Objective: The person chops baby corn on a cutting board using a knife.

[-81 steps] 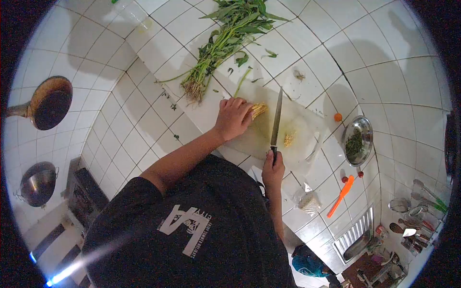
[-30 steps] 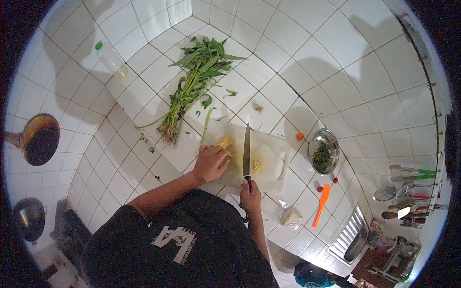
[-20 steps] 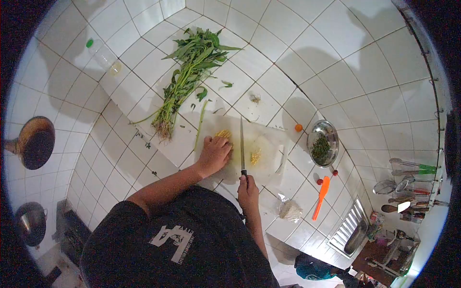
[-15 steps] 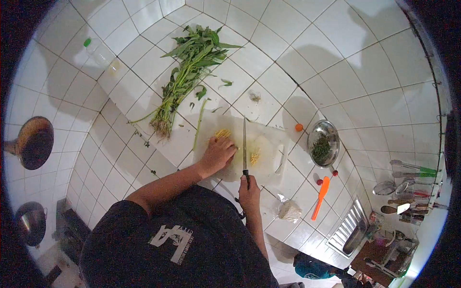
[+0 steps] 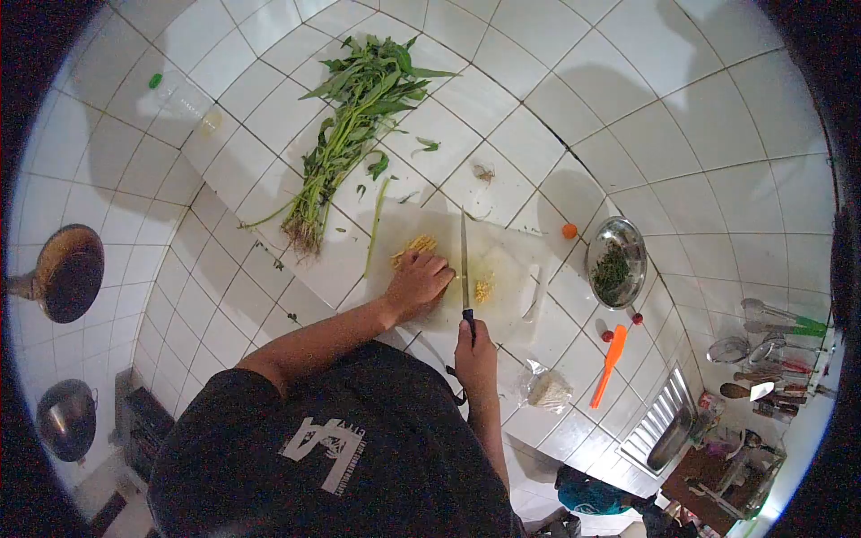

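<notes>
Centrally, yellow strips (image 5: 415, 247) are pinned by the left hand (image 5: 419, 286), fingers curled; just right, a forward-pointing knife (image 5: 465, 264) is clasped in the right hand (image 5: 475, 354).

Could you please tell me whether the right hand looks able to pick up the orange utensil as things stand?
Probably not at once: the right hand holds the knife by its handle, so its grip is taken, though the orange utensil lies uncovered on the tiled counter.
</notes>
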`<state>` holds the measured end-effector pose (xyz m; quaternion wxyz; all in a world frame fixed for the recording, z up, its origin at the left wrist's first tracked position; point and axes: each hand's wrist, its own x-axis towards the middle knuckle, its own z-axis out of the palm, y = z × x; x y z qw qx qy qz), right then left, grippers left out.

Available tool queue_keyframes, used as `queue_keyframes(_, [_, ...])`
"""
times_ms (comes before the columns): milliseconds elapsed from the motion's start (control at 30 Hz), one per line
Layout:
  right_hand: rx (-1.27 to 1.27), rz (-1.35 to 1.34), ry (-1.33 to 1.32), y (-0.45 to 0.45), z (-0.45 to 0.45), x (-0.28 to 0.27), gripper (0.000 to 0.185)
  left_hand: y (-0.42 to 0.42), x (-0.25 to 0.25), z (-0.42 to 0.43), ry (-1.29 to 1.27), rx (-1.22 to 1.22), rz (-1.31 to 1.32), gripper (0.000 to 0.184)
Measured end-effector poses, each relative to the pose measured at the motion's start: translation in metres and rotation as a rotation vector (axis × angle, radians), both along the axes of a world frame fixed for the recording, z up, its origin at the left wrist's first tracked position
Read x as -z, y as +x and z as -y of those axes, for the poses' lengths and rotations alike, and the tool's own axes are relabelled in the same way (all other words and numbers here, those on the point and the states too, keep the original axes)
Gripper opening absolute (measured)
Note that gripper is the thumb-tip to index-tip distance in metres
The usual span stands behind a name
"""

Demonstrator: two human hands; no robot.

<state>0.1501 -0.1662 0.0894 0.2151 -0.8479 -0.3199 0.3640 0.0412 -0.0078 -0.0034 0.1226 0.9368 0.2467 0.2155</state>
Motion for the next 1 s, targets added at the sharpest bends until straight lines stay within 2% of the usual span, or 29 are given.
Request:
queue_keyframes(67, [-0.024,0.009,-0.035,0.001,-0.002,-0.008,0.034,0.000,-0.016,0.001,-0.015,0.000,0.036,0.019])
queue_keyframes(300, [-0.027,0.068,-0.068,-0.011,0.003,-0.021,0.037,-0.002,-0.002,0.001,-0.089,0.036,0.046,0.020])
queue_keyframes(567, [-0.080,0.156,0.002,-0.014,-0.004,0.039,0.037,-0.003,0.000,0.002,-0.050,0.035,-0.026,0.028])
queue_keyframes(667, [-0.072,0.155,-0.039,-0.009,-0.013,0.026,0.038,-0.001,0.013,0.000,0.036,0.034,0.015,0.025])
queue_keyframes(767, [-0.093,0.137,-0.025,-0.007,-0.013,0.010,0.041,-0.002,0.000,-0.001,0.002,0.049,0.075,0.023])
queue_keyframes(833, [-0.090,0.132,-0.105,-0.008,-0.010,-0.009,0.043,-0.002,0.000,0.000,-0.027,0.046,0.039,0.022])
queue_keyframes(1000, [-0.075,0.136,-0.090,-0.018,-0.004,0.005,0.044,-0.003,0.004,-0.001,-0.016,0.063,0.063,0.022])
